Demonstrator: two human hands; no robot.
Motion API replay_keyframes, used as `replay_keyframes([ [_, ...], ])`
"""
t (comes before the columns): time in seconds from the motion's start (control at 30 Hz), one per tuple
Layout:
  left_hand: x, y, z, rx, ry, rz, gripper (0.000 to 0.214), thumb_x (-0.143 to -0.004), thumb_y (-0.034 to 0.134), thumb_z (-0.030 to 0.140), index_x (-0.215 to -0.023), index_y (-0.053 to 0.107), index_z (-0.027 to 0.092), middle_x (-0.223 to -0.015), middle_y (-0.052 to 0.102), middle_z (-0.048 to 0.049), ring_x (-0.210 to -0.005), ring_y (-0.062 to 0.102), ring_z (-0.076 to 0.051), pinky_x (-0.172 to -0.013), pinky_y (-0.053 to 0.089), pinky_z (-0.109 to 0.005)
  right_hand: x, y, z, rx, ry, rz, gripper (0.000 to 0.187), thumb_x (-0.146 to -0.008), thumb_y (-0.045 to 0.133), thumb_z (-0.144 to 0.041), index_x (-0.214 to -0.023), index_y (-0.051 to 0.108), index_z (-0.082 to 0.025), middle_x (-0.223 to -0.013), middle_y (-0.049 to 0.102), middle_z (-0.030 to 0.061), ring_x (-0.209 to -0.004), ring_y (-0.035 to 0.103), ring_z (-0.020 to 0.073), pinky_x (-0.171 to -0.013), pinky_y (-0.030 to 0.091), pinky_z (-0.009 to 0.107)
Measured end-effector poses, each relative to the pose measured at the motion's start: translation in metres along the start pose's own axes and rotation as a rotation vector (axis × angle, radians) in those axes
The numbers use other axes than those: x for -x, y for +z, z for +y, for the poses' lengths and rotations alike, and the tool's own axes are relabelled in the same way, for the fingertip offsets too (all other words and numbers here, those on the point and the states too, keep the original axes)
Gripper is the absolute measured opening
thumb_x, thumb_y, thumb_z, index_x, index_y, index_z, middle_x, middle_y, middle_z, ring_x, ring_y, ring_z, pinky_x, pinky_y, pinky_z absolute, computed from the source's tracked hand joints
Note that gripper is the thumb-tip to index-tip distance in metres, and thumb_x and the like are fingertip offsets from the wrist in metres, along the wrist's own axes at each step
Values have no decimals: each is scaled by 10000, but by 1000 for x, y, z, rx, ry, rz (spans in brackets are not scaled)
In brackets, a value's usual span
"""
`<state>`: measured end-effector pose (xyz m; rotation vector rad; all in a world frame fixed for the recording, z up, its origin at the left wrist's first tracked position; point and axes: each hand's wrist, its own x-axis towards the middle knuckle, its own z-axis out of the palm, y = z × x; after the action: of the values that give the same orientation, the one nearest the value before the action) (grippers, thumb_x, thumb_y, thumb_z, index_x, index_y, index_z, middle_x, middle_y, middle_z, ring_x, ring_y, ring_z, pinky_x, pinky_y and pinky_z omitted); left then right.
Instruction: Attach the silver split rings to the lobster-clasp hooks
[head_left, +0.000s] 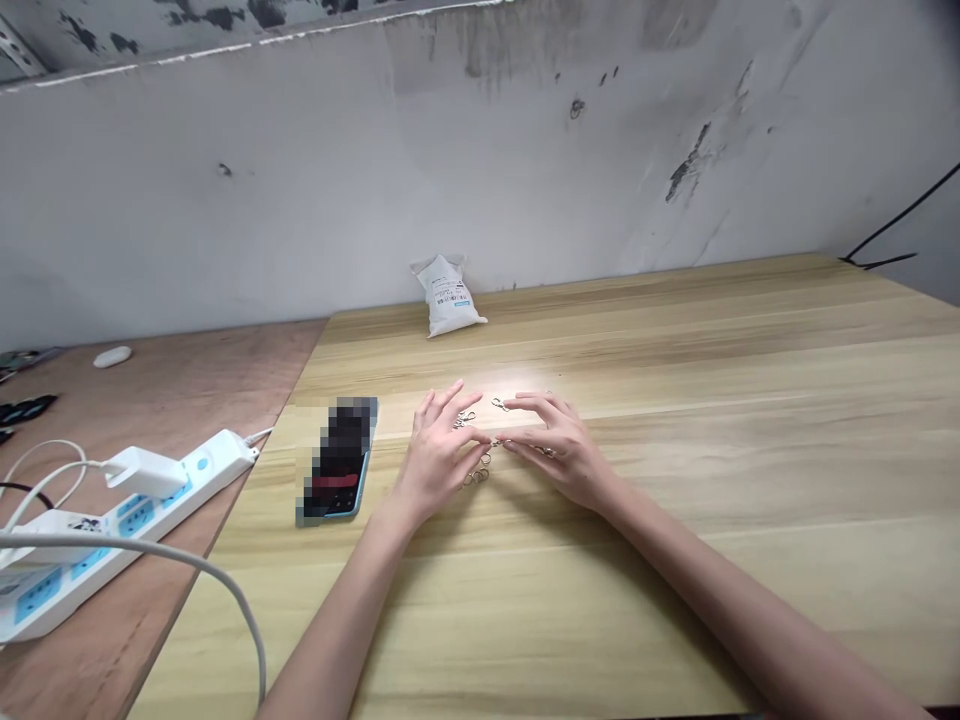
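Observation:
My left hand (442, 448) and my right hand (559, 445) meet above the wooden tabletop, thumbs and forefingers pinched. Between their fingertips is a small metal piece (496, 442), too tiny to make out whether it is a clasp, a ring or both joined. Just beyond the fingers a loose metal clasp (499, 404) lies on the table. More metal clasps (466, 418) show behind the left fingers, partly hidden. Several split rings (477, 477) lie below the left thumb. Other metal pieces (546, 451) are half covered by the right hand.
A phone (341, 460) lies left of my left hand. The white plastic packet (450, 297) rests at the back against the wall. On the brown board at left are a power strip (217, 462) with plugged chargers, a drooping grey cable (225, 580) and a white oval object (112, 357).

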<state>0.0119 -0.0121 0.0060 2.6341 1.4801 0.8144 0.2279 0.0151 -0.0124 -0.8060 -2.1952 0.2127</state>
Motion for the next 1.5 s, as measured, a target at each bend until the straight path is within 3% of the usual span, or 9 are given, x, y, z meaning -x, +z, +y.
replay_keyframes([
  [0.43,-1,-1,1,-12,0,5,131,-912,596,235,-850,711,233,-1377,574,-71,-1419,349,-299,-1144,269,-607,2,2,3,12,1,-1,200,-953,574,-263,-1031,749,-320,-1234,643,68,-1192,539,235,-961,440,418],
  [0.93,1,-1,2,-17,-17,-9,135,-910,599,231,-845,717,232,-1436,525,-69,-1451,291,-313,-1160,193,-661,3,7,1,234,-115,3,220,-936,607,-290,-1093,714,-401,-1376,565,29,-1335,446,237,-1135,285,496],
  [1.2,0,-8,-3,-28,-61,21,154,-912,590,232,-812,707,217,-1440,512,-81,-1458,272,-313,-1154,171,-680,2,6,2,428,-253,5,245,-901,641,-222,-1121,656,-330,-1453,503,51,-1401,367,252,-1150,247,553],
  [1.37,0,-11,-5,5,-101,55,133,-907,602,234,-823,704,223,-1427,521,-72,-1457,267,-302,-1154,179,-672,2,5,-4,427,-206,-34,211,-896,650,-269,-1106,665,-264,-1429,520,103,-1380,399,277,-1164,223,560],
  [1.5,0,-10,-3,5,-96,44,150,-917,583,241,-826,701,220,-1433,516,-77,-1457,272,-301,-1157,173,-668,1,9,-9,413,-173,34,212,-896,648,-378,-1049,683,-234,-1321,603,112,-1317,471,275,-1159,245,542],
])
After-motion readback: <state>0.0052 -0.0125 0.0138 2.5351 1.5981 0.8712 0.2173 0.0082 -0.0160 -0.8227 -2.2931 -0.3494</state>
